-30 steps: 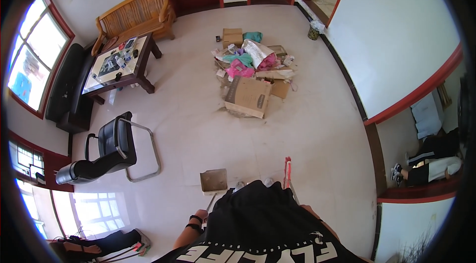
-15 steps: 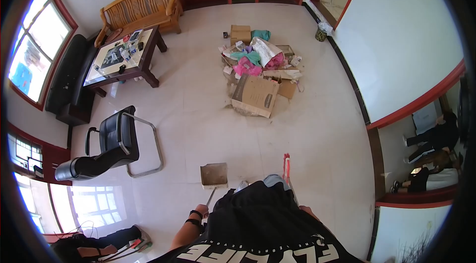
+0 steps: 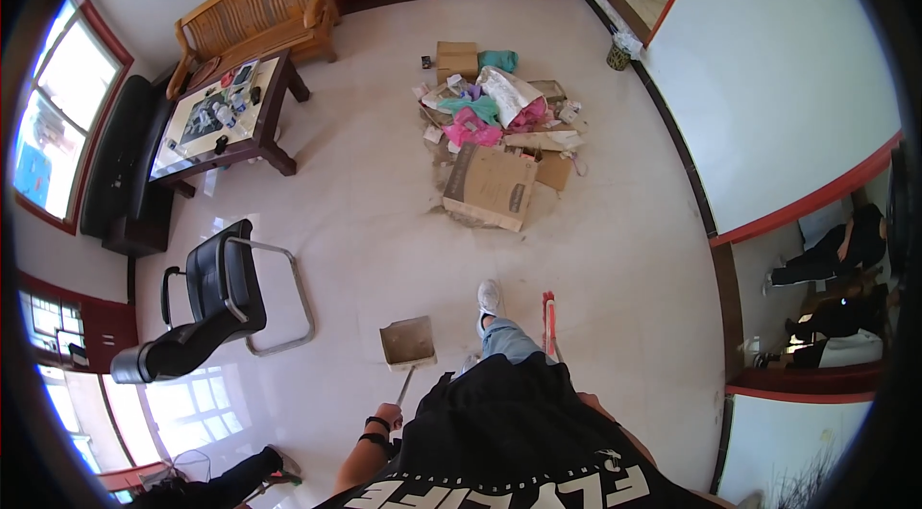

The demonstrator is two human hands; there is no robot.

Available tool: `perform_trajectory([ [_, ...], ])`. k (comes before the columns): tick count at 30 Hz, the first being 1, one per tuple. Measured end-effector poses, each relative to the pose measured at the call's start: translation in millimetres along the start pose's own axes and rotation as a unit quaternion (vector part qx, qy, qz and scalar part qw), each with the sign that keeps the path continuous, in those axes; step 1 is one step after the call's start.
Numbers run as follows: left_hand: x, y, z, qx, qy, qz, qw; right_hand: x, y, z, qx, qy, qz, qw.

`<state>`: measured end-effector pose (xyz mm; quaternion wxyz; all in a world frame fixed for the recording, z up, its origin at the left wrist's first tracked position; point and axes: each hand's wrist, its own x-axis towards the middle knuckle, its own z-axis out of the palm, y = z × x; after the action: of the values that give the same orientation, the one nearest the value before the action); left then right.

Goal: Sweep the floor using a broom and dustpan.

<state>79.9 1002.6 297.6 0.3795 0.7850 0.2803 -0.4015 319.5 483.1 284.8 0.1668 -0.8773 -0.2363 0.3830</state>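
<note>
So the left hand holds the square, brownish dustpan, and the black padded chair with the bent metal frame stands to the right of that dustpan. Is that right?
One thing is off: in the head view, the black padded chair stands to the left of the square, brownish dustpan, not the right. The left hand does hold the dustpan.

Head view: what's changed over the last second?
Right shoe has stepped forward, toward the trash pile. People at far right shifted. Nothing grabbed or let go: left hand holds the dustpan, right hand the broom. Pile and black chair stayed put.
</note>
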Motion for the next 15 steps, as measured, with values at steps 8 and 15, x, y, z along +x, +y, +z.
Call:
perform_trajectory([
  [8,8.3,6.7,-49.4,0.002,0.008,-0.046,0.999,76.7,-65.2,-101.6,0.400,-0.035,0.212,0.891],
  [15,33.2,48.5,-138.3,-0.100,-0.015,-0.092,0.991,171.9,-80.3,-162.2,0.534,-0.057,0.465,0.704],
])
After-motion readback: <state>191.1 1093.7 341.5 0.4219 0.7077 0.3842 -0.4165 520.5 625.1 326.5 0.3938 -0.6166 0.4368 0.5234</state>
